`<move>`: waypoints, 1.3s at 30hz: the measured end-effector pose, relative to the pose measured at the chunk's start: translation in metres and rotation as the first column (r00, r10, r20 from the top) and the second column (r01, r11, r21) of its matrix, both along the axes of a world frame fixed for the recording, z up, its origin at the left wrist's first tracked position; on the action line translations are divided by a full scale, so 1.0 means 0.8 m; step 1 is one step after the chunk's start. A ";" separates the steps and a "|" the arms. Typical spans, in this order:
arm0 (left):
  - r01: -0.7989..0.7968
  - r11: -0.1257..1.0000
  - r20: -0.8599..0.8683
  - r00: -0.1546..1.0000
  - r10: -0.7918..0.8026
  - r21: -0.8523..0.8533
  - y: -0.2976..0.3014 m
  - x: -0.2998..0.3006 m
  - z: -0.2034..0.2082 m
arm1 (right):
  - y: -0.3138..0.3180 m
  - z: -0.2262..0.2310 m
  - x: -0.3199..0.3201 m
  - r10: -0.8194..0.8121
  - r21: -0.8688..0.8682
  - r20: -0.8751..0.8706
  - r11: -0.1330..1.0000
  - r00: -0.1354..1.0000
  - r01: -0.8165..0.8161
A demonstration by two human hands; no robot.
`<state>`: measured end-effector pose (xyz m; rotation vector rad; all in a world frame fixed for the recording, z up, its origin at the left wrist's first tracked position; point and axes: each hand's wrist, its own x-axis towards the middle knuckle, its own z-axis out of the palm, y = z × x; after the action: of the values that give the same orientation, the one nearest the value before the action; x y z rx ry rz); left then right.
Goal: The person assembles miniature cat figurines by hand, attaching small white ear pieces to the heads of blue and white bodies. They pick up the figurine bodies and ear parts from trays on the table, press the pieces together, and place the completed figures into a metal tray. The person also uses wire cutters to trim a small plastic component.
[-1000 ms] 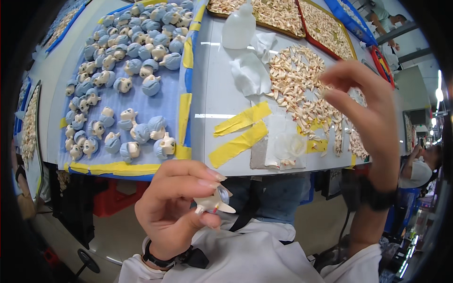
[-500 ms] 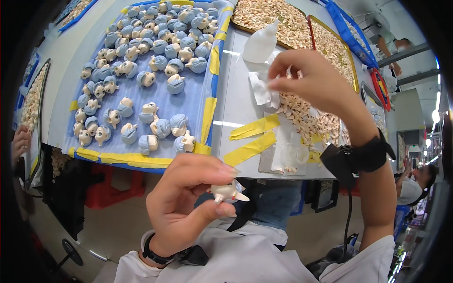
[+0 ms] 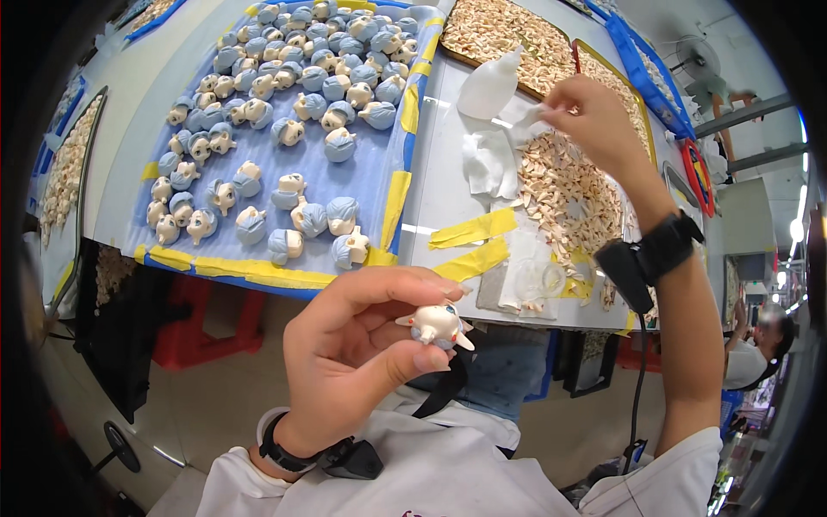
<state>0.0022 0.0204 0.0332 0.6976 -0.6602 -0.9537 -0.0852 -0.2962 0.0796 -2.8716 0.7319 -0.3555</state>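
Our left hand (image 3: 340,345) grips 1 doll head (image 3: 437,325) before the table (image 3: 438,185); our right hand (image 3: 601,127) is at white tissue (image 3: 523,123), its grip unclear. We judge this a reach, calling next for a light pinch.

Tabletop (image 3: 441,164), pale grey, smooth, flat: reference piece. Below it: floor (image 3: 228,401), pale grey-beige, glossy, bearing a streak of reflected light. Beneath the tabletop's left part: stool-like piece (image 3: 207,332), red plastic, with openings; also stand (image 3: 129,353), black, angular. Below the tabletop, far left: disc (image 3: 121,446), black, round, on a thin stem. Beyond its far right corner: fan (image 3: 696,56), grey, round. Right of the tabletop: bars (image 3: 736,117), dark grey, straight; panel (image 3: 756,211), pale grey, flat; lamps (image 3: 797,231), white, bright, in a row.
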 end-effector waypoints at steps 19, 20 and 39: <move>-0.014 0.991 -0.040 0.999 0.019 0.133 -0.004 -0.035 0.008 | 0.245 0.030 -0.067 0.656 -0.525 0.316 0.723 0.686 -0.450; -0.025 0.986 -0.052 0.998 0.033 0.162 -0.003 -0.037 0.008 | 0.249 0.033 -0.069 0.638 -0.511 0.314 0.738 0.703 -0.441; -0.147 0.982 -0.042 0.989 0.143 -0.122 0.003 -0.037 -0.020 | 0.303 0.033 -0.069 0.225 -0.067 0.453 0.973 0.862 -0.219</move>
<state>-0.0270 0.0230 0.0171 0.6090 -0.6256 -0.7810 -0.1406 -0.0537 0.1057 -2.6750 0.3072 -0.9626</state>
